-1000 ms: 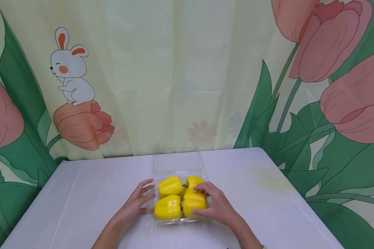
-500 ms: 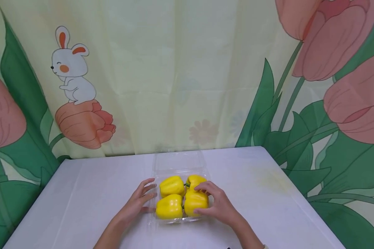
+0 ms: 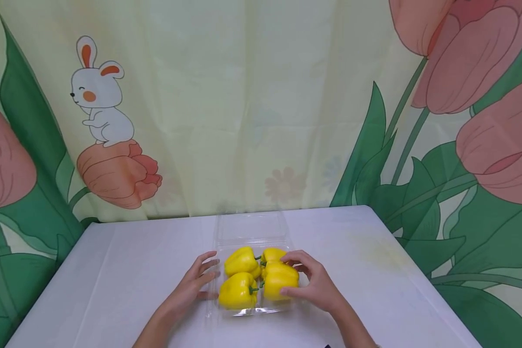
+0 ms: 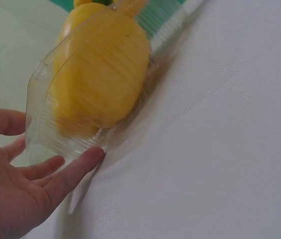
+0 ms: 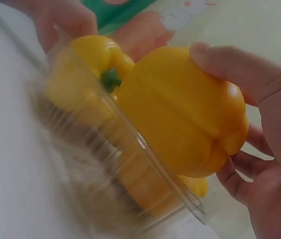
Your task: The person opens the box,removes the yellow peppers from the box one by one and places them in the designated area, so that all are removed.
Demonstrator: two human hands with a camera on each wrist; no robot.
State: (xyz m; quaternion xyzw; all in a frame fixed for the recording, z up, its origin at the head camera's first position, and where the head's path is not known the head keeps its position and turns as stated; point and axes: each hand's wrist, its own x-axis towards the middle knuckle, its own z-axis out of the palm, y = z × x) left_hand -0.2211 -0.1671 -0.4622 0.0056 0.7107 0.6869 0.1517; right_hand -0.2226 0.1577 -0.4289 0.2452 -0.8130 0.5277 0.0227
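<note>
A clear plastic clamshell box holds yellow bell peppers with green stems: one front left, one back left and one back right, partly hidden. My right hand grips another yellow bell pepper between thumb and fingers. In the right wrist view this pepper sits above the box's right rim, tilted. My left hand rests at the box's left side with fingers spread. In the left wrist view its fingertips touch the clear wall near its lower edge.
The box's transparent lid lies folded back toward the table's far edge. A white cloth covers the table. Behind it hangs a curtain printed with tulips and a rabbit. A small dark object shows at the bottom edge.
My right hand has lifted the front right pepper a little and moved it right. The front left pepper has shifted slightly, showing its stem more. The left hand stays at the box.
</note>
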